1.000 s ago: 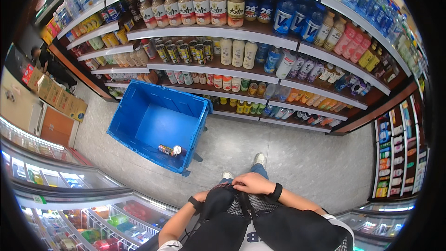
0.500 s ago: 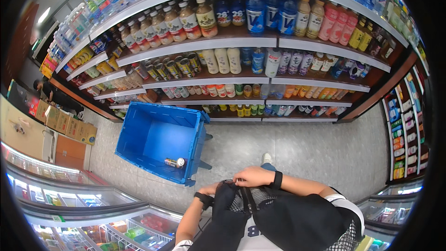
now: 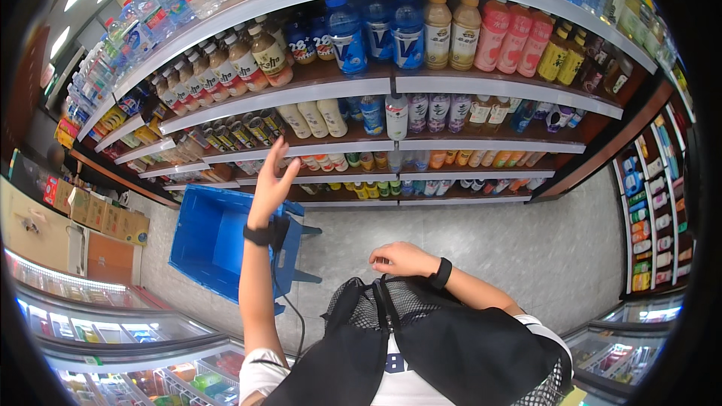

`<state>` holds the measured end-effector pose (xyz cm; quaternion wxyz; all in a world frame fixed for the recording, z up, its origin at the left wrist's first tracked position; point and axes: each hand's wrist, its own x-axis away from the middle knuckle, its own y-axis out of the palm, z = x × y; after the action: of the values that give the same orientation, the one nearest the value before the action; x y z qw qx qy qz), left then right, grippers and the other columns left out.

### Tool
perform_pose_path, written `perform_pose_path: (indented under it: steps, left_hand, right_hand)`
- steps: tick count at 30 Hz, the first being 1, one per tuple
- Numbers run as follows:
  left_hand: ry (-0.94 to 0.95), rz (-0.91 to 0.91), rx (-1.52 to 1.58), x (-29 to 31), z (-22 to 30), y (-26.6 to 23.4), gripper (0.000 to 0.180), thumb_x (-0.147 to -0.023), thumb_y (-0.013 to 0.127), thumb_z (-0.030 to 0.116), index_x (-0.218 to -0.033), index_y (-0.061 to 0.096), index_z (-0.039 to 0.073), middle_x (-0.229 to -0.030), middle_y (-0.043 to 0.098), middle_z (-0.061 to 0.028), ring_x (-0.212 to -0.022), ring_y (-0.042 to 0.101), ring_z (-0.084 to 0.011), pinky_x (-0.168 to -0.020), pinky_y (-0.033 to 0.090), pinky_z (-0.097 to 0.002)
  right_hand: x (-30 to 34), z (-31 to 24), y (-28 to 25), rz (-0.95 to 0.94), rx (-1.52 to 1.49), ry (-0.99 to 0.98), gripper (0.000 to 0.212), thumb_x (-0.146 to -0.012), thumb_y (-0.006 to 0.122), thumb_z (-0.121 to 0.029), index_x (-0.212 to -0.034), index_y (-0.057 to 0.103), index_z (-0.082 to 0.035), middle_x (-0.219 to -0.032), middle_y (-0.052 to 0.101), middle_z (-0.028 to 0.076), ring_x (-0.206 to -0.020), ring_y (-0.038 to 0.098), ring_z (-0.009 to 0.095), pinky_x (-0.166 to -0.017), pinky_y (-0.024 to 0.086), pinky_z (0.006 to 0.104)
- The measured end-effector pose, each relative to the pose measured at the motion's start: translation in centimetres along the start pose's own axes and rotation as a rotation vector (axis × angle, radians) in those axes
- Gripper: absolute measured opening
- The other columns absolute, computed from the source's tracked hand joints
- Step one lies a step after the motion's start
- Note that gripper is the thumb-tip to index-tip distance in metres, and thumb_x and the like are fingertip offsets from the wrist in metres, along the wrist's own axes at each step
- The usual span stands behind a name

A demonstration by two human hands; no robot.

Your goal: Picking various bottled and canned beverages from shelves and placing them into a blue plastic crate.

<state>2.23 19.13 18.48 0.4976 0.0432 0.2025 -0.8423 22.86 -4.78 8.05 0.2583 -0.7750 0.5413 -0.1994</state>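
Observation:
My left hand [image 3: 272, 184] is stretched forward, fingers spread and nothing in it, in front of the drink shelves. Seen from here, its fingertips overlap the row of dark slim cans [image 3: 256, 129] beside the cream-coloured bottles [image 3: 314, 119]; whether they touch cannot be told. My right hand [image 3: 406, 259] is held low before my body, just above the black mesh vest [image 3: 451, 331], its fingers curled with nothing visible in them. Below and left of my left hand stands a blue plastic bin [image 3: 197, 218], partly hidden by my left forearm.
Blue legs [image 3: 307, 278] stick out from the bin's right side. Bottles fill the upper shelves [image 3: 511, 34]. Glass-topped freezers [image 3: 143, 349] stand on the near left, with another [image 3: 624, 349] on the near right. Cardboard boxes [image 3: 105, 214] are at the far left, and a stocked side shelf [image 3: 647, 210] on the right.
My left hand has left the vest and reached up and forward toward the shelf, its fingers opening. The right hand has come off the vest front. The view has shifted right.

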Motion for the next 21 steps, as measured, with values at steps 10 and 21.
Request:
perform_pose_path:
  steps: [10,21]
  left_hand:
    - [0.508,0.275,-0.32,-16.1,7.1,8.6,0.08,-0.081,0.073,0.032,-0.144,0.032,0.006,-0.137,0.042,-0.0247,-0.129,0.041,-0.0358,-0.106,0.033,-0.0412]
    - [0.536,0.35,-0.349,-24.8,7.9,10.4,0.093,-0.068,0.081,0.039,-0.139,0.032,0.004,-0.126,0.049,-0.0286,-0.119,0.049,-0.0417,-0.098,0.042,-0.0442]
  right_hand:
    - [5.2,5.3,-6.3,0.175,-0.13,0.059,0.023,-0.086,0.062,-0.023,-0.096,0.065,-0.002,-0.081,0.068,0.014,-0.075,0.067,0.028,-0.067,0.052,0.036]
    - [9.8,9.1,-5.1,0.437,-0.348,0.324,0.023,-0.088,0.066,-0.019,-0.1,0.066,0.0,-0.084,0.07,0.009,-0.074,0.065,0.016,-0.07,0.051,0.0288]
